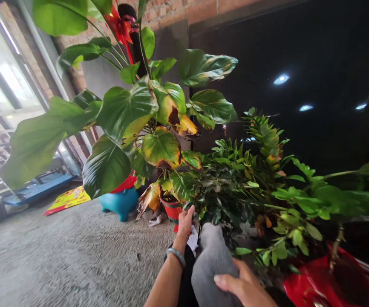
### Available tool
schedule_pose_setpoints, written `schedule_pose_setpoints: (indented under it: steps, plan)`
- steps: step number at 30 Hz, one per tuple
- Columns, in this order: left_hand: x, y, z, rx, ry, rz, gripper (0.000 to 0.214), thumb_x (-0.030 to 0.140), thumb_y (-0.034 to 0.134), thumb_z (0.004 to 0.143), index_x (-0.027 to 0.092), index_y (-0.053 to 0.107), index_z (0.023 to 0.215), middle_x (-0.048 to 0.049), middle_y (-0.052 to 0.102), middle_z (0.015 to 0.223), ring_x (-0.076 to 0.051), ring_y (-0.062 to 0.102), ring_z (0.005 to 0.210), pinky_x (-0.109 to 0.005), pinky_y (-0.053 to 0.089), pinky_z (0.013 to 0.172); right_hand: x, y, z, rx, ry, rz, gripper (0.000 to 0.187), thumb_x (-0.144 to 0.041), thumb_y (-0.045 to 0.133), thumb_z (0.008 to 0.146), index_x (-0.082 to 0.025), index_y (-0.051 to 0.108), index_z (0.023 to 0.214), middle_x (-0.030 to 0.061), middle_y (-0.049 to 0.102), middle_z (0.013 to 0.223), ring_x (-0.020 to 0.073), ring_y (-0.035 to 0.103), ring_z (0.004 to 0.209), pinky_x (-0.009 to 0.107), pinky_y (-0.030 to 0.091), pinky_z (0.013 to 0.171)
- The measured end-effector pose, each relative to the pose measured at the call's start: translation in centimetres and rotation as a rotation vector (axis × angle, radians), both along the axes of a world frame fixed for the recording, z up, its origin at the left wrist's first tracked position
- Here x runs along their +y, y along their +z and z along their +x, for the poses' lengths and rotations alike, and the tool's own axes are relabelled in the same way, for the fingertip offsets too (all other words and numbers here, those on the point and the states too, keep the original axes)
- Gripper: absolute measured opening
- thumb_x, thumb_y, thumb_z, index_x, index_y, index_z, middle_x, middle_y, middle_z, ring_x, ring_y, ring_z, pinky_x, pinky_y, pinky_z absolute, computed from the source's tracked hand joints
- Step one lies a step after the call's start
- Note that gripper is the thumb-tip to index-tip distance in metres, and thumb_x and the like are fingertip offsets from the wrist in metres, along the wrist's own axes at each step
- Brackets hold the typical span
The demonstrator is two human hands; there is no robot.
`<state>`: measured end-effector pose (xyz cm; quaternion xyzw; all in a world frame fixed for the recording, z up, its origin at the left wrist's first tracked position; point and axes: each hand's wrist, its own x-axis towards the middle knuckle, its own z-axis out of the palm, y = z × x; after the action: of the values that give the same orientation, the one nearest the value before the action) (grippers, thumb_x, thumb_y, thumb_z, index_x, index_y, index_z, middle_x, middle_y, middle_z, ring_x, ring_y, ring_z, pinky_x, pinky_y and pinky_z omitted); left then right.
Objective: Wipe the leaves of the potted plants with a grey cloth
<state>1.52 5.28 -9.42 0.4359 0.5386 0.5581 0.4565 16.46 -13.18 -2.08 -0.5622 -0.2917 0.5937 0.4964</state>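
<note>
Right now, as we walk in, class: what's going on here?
A person's right hand grips a grey item, possibly cloth. The left hand, a bangle on its wrist, is extended beside a red pot and dark leaves; whether it touches them is unclear. A big-leaved plant rises ahead of both.

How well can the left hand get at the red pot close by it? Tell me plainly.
Likely yes: the left hand looks open and empty, close to the red pot, with nothing seen blocking the pot's near side. Leaves overhang it, so reaching in from above may be harder.
</note>
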Motion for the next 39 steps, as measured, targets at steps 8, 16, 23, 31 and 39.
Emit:
schedule_pose_setpoints:
  steps: [8, 16, 23, 31, 39]
  plan:
    - [-1.0, 1.6, 1.4, -0.011, -0.048, -0.005, 0.057, 0.075, 0.065, 0.050, 0.020, 0.051, 0.053, 0.0037, 0.041, 0.052, -0.012, 0.042, 0.052, -0.026, 0.039, 0.047, 5.4, 8.5, 5.0, 0.304, -0.267, 0.130, 0.031, -0.032, 0.082, 0.046, -0.021, 0.068, 0.070, 0.0051, 0.073, 0.058, 0.0316, 0.071, 0.066, 0.042, 0.057, 0.063]
    - [-1.9, 1.8, 1.5, 0.069, -0.252, -0.085, 0.045, 0.060, 0.073, 0.055, 0.018, 0.057, 0.062, 0.0001, 0.056, 0.058, -0.014, 0.051, 0.054, -0.027, 0.042, 0.047, 1.2, -4.3, 4.7, 0.393, -0.160, -0.200, 0.032, -0.028, 0.088, 0.044, -0.021, 0.073, 0.072, 0.0083, 0.078, 0.073, 0.0356, 0.070, 0.101, 0.041, 0.055, 0.089]
    - [-1.9, 2.2, 1.7, 0.077, -0.432, -0.120, 0.042, 0.052, 0.075, 0.055, 0.021, 0.049, 0.048, 0.0067, 0.041, 0.036, -0.008, 0.038, 0.036, -0.026, 0.034, 0.043, 1.3, 3.5, 8.1, 0.487, -0.382, -0.111, 0.028, -0.024, 0.087, 0.047, -0.018, 0.072, 0.070, 0.0037, 0.074, 0.057, 0.0296, 0.073, 0.063, 0.040, 0.061, 0.069]
    - [-1.7, 2.0, 1.9, 0.055, -0.348, -0.125, 0.029, 0.036, 0.075, 0.058, 0.018, 0.053, 0.052, 0.0079, 0.041, 0.041, -0.006, 0.035, 0.036, -0.022, 0.030, 0.037, 3.8, 2.5, 3.4, 0.476, -0.209, -0.215, 0.024, -0.030, 0.082, 0.053, -0.017, 0.071, 0.069, 0.0076, 0.074, 0.059, 0.0335, 0.074, 0.077, 0.044, 0.059, 0.074]
    - [-0.9, 1.2, 0.9, 0.040, -0.269, -0.158, 0.027, 0.030, 0.074, 0.061, 0.017, 0.053, 0.048, 0.0058, 0.045, 0.042, -0.006, 0.038, 0.039, -0.021, 0.030, 0.039, 0.6, 3.0, 5.8, 0.232, -0.542, 0.008, 0.045, -0.036, 0.087, 0.043, -0.021, 0.072, 0.083, 0.0036, 0.078, 0.074, 0.0328, 0.073, 0.080, 0.043, 0.059, 0.073]
